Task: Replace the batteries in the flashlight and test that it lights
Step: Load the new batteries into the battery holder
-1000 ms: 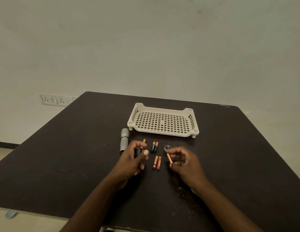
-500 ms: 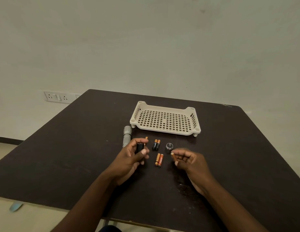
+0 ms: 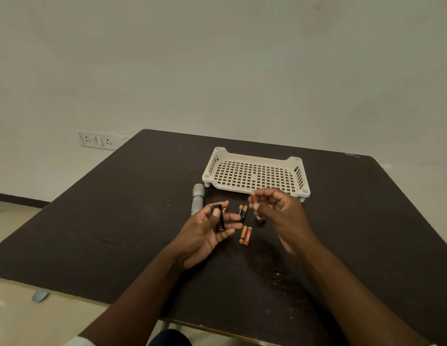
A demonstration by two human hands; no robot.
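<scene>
My left hand (image 3: 207, 233) holds a small black battery holder (image 3: 218, 218) between thumb and fingers, palm up. My right hand (image 3: 279, 211) pinches an orange battery (image 3: 253, 199), raised above the table in front of the tray. The grey flashlight body (image 3: 198, 198) lies on the dark table (image 3: 117, 221) to the left of my left hand. Two dark batteries (image 3: 242, 211) lie between my hands, and two orange ones (image 3: 245, 235) lie nearer to me. The flashlight's dark end cap (image 3: 260, 220) sits under my right hand, partly hidden. Another orange battery (image 3: 224, 209) peeks out behind my left fingers.
A cream perforated plastic tray (image 3: 254, 174) stands at the back of the table, just beyond my right hand. A wall socket panel (image 3: 97, 140) is on the wall at left. The table's front edge runs close to my forearms.
My right hand has lifted the orange battery up and away from the table toward the tray. My left hand has opened palm-up with the black holder in it.
</scene>
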